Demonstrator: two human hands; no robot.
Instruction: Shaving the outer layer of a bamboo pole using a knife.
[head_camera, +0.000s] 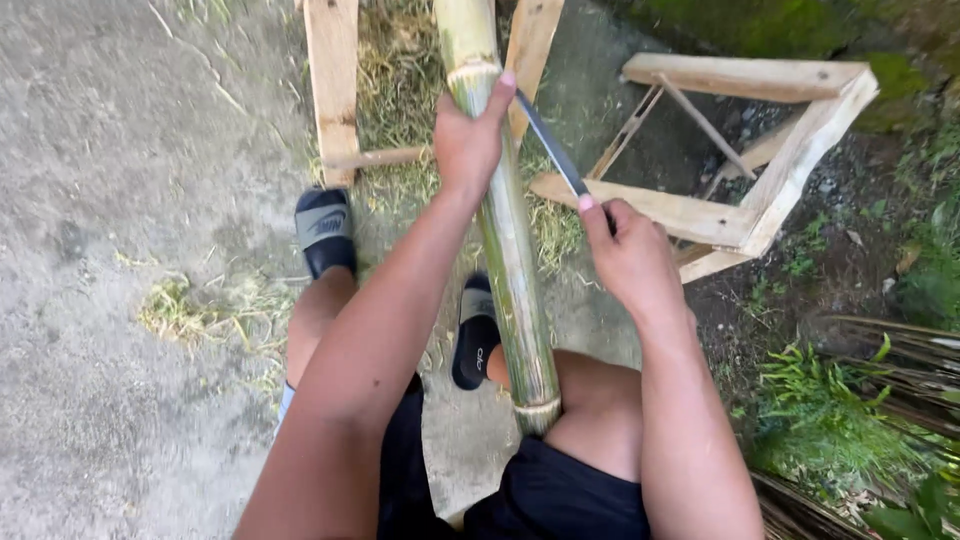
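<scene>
A thick green bamboo pole (512, 270) runs from my lap up and away over a wooden frame. My left hand (468, 140) grips the pole near a node, thumb raised along its right side. My right hand (630, 255) holds a knife with a long dark blade (550, 150); the blade tip rests against the pole just beside my left thumb. The pole's near end sits against my right thigh. My feet wear dark slide sandals (325, 228) on the concrete.
A wooden trestle frame (335, 90) supports the pole at the top. Another wooden frame (740, 150) lies tipped over at the right. Bamboo shavings (200, 310) litter the concrete. Green plants and dry leaves (850, 420) fill the right edge.
</scene>
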